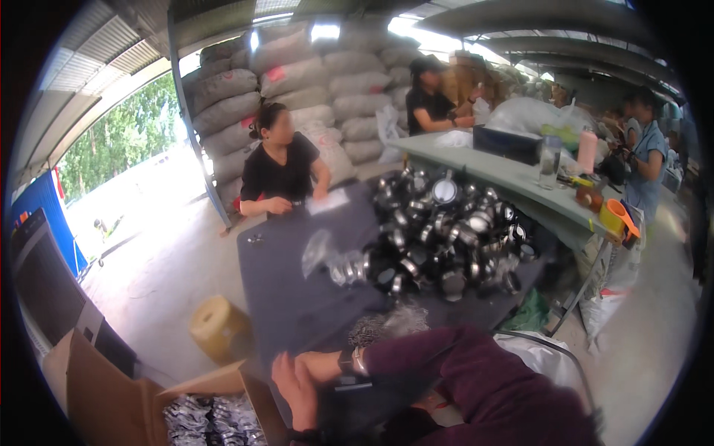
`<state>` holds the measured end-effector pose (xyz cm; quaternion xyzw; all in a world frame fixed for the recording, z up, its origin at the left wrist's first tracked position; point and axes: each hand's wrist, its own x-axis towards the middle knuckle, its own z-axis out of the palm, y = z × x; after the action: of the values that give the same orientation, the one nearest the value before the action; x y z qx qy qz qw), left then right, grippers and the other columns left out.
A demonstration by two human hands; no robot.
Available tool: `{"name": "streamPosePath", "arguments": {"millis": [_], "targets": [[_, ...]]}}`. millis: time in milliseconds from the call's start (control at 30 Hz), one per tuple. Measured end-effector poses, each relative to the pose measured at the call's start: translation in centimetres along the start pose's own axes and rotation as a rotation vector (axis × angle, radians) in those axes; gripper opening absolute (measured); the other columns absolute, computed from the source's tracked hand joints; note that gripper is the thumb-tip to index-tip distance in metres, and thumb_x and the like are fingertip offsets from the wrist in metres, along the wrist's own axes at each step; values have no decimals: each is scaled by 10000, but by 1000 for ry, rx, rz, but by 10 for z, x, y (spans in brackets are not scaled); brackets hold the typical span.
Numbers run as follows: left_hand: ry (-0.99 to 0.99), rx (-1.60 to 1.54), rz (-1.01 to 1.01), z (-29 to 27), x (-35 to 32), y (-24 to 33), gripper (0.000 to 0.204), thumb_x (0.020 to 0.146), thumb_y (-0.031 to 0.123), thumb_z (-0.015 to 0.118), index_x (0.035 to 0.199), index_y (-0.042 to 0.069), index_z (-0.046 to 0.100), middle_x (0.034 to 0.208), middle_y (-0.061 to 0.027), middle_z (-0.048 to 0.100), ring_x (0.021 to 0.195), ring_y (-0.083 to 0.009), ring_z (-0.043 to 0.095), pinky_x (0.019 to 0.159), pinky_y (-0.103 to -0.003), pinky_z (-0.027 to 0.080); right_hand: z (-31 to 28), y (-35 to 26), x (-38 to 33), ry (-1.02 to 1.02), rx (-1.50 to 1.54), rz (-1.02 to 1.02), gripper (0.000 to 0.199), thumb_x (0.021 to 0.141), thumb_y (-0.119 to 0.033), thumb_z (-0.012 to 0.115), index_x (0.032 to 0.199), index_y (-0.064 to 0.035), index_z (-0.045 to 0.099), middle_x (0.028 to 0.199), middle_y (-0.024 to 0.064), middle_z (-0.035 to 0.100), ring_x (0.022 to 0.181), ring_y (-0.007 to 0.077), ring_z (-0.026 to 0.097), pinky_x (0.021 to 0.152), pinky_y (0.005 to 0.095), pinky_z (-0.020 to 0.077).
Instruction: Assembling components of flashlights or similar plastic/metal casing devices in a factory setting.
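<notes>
My left hand [295, 394] comes up from the lower edge, at the near left edge of the dark-covered table [290, 312]. Its fingers look stretched out, though blurred. My right hand [321, 366] reaches in from the right under a maroon sleeve, with bands at the wrist. Its fingers are hidden behind my left hand. Whether anything lies between the two hands cannot be seen. Beyond my right forearm sits a heap of small metal pieces [367, 329] beside a clear plastic bag [406, 320]. A large pile of round black and silver parts [439, 238] covers the table's far right.
An open carton [104, 386] at lower left holds wrapped parts [212, 420]. A yellow drum-shaped object [219, 327] is on the floor. Across the table a person [282, 163] handles something small. Another person [431, 104] works behind a green bench [454, 156]. Stacked sacks [290, 78] line the back.
</notes>
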<state>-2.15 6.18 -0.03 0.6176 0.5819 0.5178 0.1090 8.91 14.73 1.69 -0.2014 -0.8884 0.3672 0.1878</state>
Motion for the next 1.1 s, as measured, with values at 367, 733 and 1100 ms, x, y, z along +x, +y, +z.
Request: {"name": "streamPosePath", "arguments": {"millis": [367,733,1100], "targets": [[107,94,131,15,4,-9,348,813,145,639,1136,35,570,1190,-202,502,1086,-371,504,908,-423,428,-43,19,6,-429,-32,91,293,676,-172,673,884,33,657,778,155,668,733,240,643,632,352,493],[88,109,61,7,5,-5,329,698,83,737,1009,51,632,1183,-192,513,1076,-361,501,815,-403,491,-200,109,114,481,-885,578,258,751,-210,605,929,-53,705,921,208,674,882,371,653,766,506,493],[125,92,29,8,7,-11,336,693,125,732,1010,57,645,1152,-184,540,1006,-340,528,788,-392,485,-206,179,133,452,-704,1009,383,816,-212,574,1174,-80,600,1196,158,613,1118,365,575,929,500,417]]}}
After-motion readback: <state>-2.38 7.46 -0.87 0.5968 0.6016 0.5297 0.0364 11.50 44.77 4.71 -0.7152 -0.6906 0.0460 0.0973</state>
